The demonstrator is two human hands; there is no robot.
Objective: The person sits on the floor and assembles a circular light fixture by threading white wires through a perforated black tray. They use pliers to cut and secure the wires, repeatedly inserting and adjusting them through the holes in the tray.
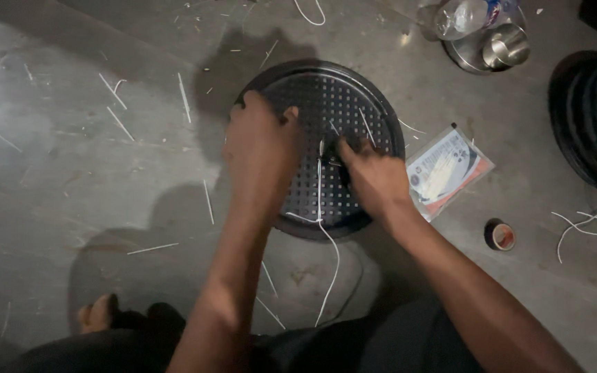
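A round black perforated metal grille [326,103] is lying flat on the grey concrete floor [70,173], and both hands are working on top of it. The left hand [260,148] is pressing down on the grille's left half, fingers spread over the holes. The right hand [374,178] is pinching closed on a thin white wire [320,186] that is running across the grille's middle and trailing off onto the floor. A flat clear plastic packet [447,169] is lying just beside the grille, and a small roll of tape [500,235] is sitting near it.
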